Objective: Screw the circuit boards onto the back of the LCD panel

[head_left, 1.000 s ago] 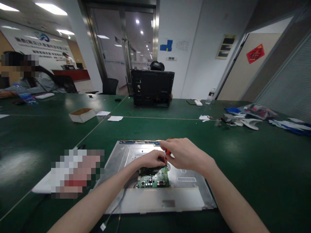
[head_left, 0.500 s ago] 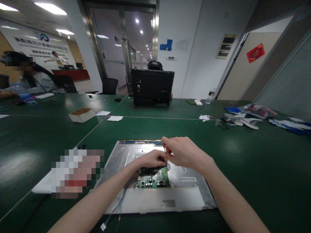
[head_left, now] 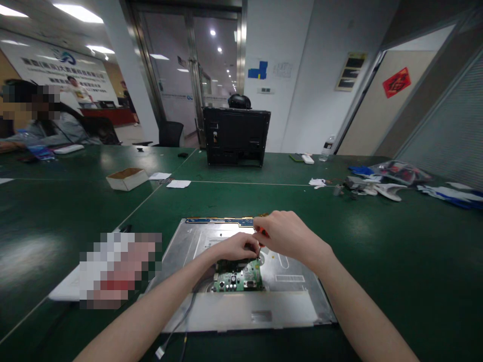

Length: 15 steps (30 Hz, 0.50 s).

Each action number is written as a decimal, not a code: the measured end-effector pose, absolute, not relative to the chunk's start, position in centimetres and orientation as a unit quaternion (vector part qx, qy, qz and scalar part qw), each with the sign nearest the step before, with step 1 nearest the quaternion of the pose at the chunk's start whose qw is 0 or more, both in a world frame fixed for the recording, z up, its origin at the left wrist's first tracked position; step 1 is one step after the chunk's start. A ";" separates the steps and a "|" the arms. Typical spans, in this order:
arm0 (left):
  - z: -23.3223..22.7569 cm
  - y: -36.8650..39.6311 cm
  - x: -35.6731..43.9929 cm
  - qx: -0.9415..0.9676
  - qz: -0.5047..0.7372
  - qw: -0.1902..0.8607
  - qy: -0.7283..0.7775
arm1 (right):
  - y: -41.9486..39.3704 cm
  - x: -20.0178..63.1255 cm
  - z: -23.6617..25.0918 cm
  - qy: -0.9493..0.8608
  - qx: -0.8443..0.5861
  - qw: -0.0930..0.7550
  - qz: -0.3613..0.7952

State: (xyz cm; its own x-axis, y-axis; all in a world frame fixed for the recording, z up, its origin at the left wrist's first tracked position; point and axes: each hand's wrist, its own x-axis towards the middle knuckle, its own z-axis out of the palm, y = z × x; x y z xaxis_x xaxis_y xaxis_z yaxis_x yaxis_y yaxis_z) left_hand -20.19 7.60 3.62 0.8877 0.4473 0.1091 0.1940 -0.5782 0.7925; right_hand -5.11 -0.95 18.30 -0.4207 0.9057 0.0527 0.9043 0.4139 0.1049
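A silver metal monitor back panel [head_left: 287, 301] lies flat on the green table in front of me. A small green circuit board [head_left: 238, 280] sits on it near the middle. My right hand [head_left: 290, 236] is closed around an orange-handled screwdriver [head_left: 261, 232] whose tip points down at the board's far right corner. My left hand [head_left: 236, 247] rests on the board's far edge, its fingertips pinched at the screwdriver's shaft. A grey cable [head_left: 181, 322] runs from the board toward the near table edge.
A blurred flat object [head_left: 113, 269] lies left of the panel. Farther back are a white cardboard box [head_left: 127, 178], paper slips [head_left: 178, 184], a black monitor shell [head_left: 236, 137], and white parts and bags [head_left: 388, 181] at right. Another person sits at far left [head_left: 49, 125].
My right hand with the screwdriver has shifted slightly right and up while turning. My left hand and the board have stayed put. People in the far background have moved.
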 end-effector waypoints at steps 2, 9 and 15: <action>3.4 7.7 -20.2 0.876 0.159 0.416 0.185 | -1.1 -5.1 18.3 0.846 0.530 0.006 0.059; 3.5 7.7 -20.2 0.872 0.155 0.427 0.181 | -1.3 -4.8 18.4 0.850 0.524 0.003 0.055; 4.1 7.5 -20.2 0.873 0.158 0.428 0.171 | -0.8 -4.8 17.9 0.828 0.555 -0.010 0.076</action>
State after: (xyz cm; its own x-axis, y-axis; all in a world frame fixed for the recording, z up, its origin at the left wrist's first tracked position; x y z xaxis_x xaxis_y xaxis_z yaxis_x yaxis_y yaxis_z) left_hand -20.24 7.46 4.10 0.8913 0.4345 0.1292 0.1640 -0.5748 0.8017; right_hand -4.79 -0.83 17.94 -0.3837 0.9179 0.1014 0.9210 0.3724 0.1144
